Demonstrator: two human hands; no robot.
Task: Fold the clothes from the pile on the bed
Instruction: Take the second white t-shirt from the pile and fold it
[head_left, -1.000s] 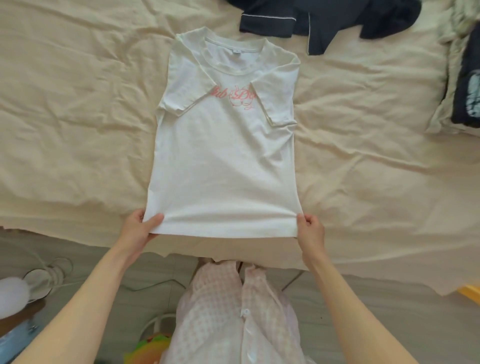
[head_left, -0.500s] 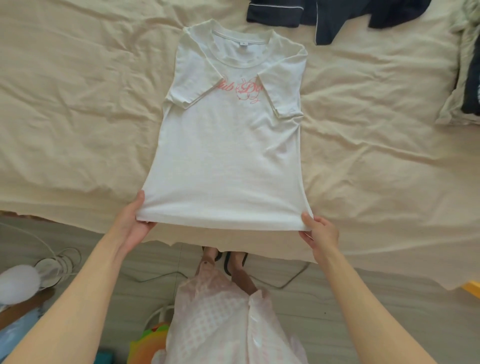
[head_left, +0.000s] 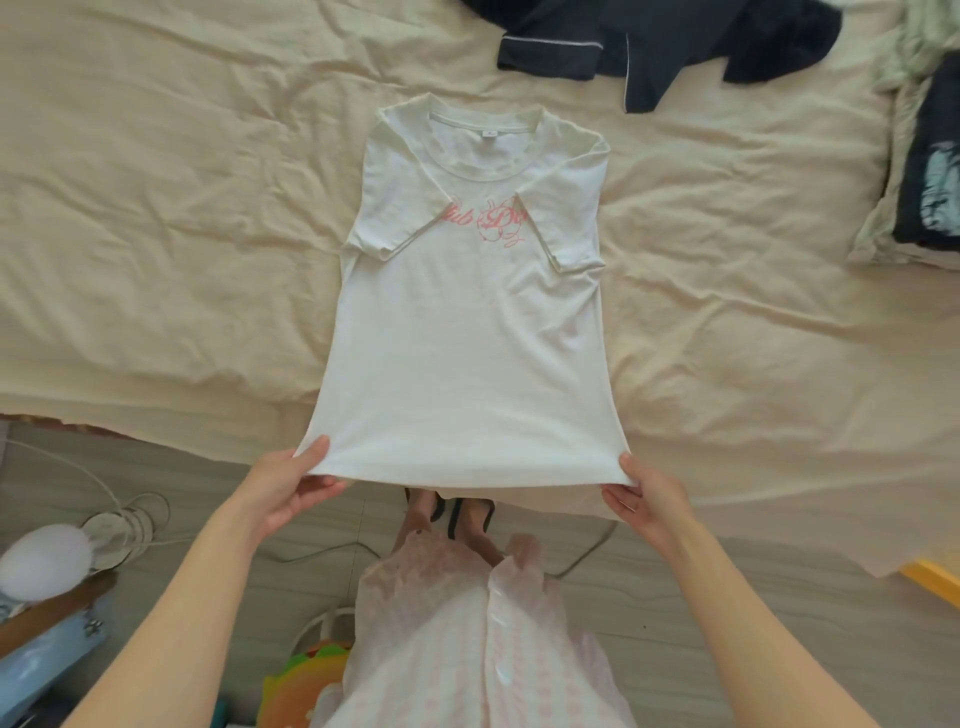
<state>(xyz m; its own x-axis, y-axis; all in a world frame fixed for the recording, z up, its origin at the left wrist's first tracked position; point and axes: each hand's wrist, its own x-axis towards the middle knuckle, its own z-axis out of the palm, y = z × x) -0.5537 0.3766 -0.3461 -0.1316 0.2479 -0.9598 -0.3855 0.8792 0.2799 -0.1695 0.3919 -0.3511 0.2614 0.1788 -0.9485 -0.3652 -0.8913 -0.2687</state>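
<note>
We have lifted the shirt's (head_left: 467, 338) hem off the bed, left hand (head_left: 291, 488) and right hand (head_left: 649, 499) pinching its corners, ready to fold upward.

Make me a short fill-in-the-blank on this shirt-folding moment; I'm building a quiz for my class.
1. Both hands, left and right, hold the white T-shirt by its bottom ____.
2. Both sleeves are folded ____ over the chest.
3. The print on the shirt is ____ in colour.
4. The dark clothes lie beyond the shirt's ____.

Missing words: hem; inward; pink; collar
</note>
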